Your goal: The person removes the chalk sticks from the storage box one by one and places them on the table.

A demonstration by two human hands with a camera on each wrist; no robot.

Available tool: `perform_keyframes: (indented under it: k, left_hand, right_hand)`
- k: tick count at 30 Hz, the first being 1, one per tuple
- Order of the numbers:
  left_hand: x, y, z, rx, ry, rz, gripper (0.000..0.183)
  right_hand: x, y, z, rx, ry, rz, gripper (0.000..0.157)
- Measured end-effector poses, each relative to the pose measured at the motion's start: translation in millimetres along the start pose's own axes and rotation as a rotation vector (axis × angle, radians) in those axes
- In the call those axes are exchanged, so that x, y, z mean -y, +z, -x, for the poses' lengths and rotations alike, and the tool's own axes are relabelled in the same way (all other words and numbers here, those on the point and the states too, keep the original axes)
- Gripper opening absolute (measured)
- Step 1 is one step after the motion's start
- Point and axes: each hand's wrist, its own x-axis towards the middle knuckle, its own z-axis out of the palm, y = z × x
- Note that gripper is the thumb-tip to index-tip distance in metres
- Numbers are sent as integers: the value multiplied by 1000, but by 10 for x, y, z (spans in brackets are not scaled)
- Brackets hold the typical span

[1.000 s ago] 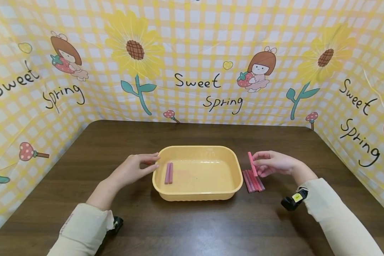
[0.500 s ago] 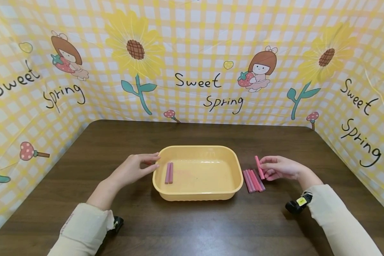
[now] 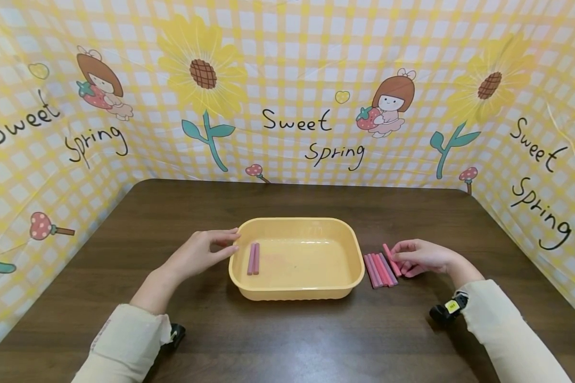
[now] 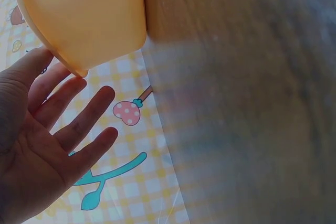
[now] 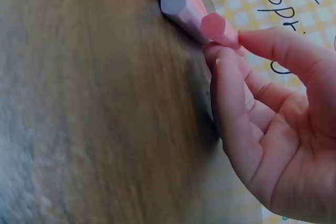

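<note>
My right hand (image 3: 426,258) pinches a pink hexagonal stick (image 3: 392,259) between thumb and fingers, low over the table at the right end of a row of several pink and mauve sticks (image 3: 377,270). In the right wrist view, the end of the held stick (image 5: 214,26) sits close beside a mauve stick (image 5: 176,4). My left hand (image 3: 198,255) rests its fingertips at the left rim of a yellow plastic basin (image 3: 297,292); its other fingers are spread in the left wrist view. Two mauve sticks (image 3: 253,259) lie side by side inside the basin, near its left wall.
The dark wooden table (image 3: 287,340) carries the basin in its middle, with the stick row just right of it. A yellow checked cloth (image 3: 287,80) with printed flowers hangs around the back and sides. A black camera (image 3: 448,311) is strapped to the right wrist.
My right hand has moved right and down with the pink stick, from above the row to its right end. The left hand and basin have stayed in place.
</note>
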Motion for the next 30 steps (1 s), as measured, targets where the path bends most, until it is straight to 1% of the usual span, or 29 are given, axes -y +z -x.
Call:
perform_keyframes:
  k: [3,7,17,30]
  left_hand:
    - [0,0,2,2,-6,-2,41]
    - [0,3,3,1,-6,-4,41]
    - [8,9,-1,-3,2,-7,41]
    - [12,3,-7,0,-2,-4,41]
  right_hand:
    - [13,21,5,-13,4,39,34]
    - [15,38,-3,-33,15,89,32]
    - [13,52,0,-35,17,125,28]
    - [17,44,-11,-49,30,171,26]
